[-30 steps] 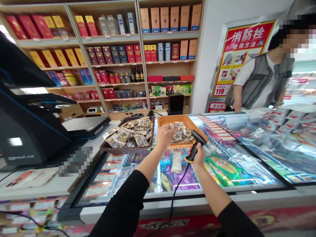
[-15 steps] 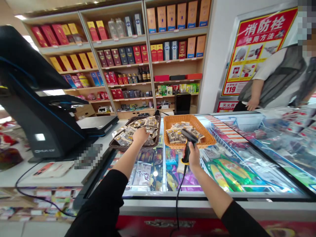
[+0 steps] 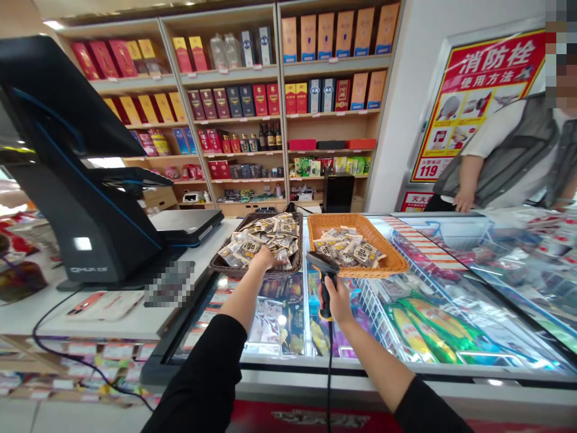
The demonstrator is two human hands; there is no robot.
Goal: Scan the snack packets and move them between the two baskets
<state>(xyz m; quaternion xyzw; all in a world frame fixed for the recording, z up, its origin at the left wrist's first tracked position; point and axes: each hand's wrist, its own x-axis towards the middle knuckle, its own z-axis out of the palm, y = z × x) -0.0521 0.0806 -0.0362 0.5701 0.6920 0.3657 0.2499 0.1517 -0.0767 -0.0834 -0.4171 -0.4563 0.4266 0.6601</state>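
We reach into the snack baskets on the counter, scanner at the ready.

From the left: past the register screen (image 3: pixel 67 162), our left hand (image 3: pixel 264 258) rests on the near edge of the dark basket (image 3: pixel 288 267), fingers curled down onto a snack packet (image 3: pixel 247 249); we cannot tell whether it is truly pinched. Just to the right, our right hand (image 3: pixel 336 299) is wrapped tight around the handle of the barcode scanner (image 3: pixel 323 270), its head level near the orange basket (image 3: pixel 387 264). We judge this the picking step; next the packet's barcode must face the scanner head. Far right, another person (image 3: pixel 505 156) stands behind the freezer (image 3: pixel 473 355).
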